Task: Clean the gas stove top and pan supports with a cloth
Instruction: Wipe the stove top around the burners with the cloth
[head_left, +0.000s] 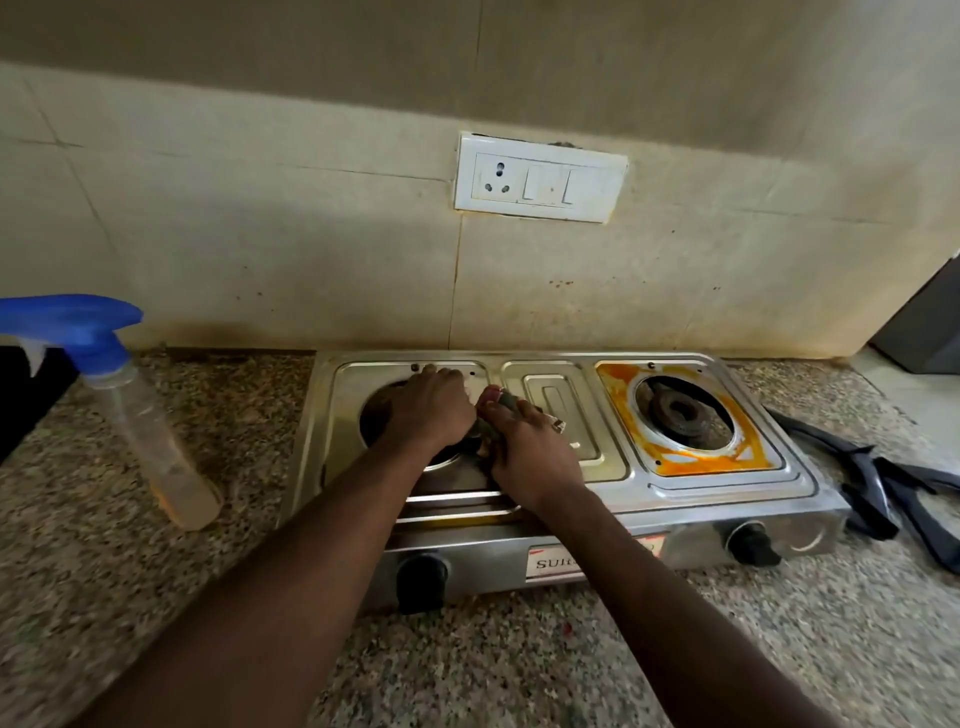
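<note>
Two hands of ours are on the gas stove (727, 501), over its left burner (375, 415), and the orange dirty patch (675, 462) lies to the right of our fingers (530, 421), so the right hand (535, 452) is nearer to it. The dark pan supports (883, 483) lie even further right, off the stove. Right fingers are curled tight round the bunched cloth (508, 401), just beside the left hand (431, 410); we cannot tell if its bent fingers hold anything.

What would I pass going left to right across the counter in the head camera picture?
Spray bottle → left hand → right hand, gripping the cloth → orange-stained burner → pan supports.
</note>
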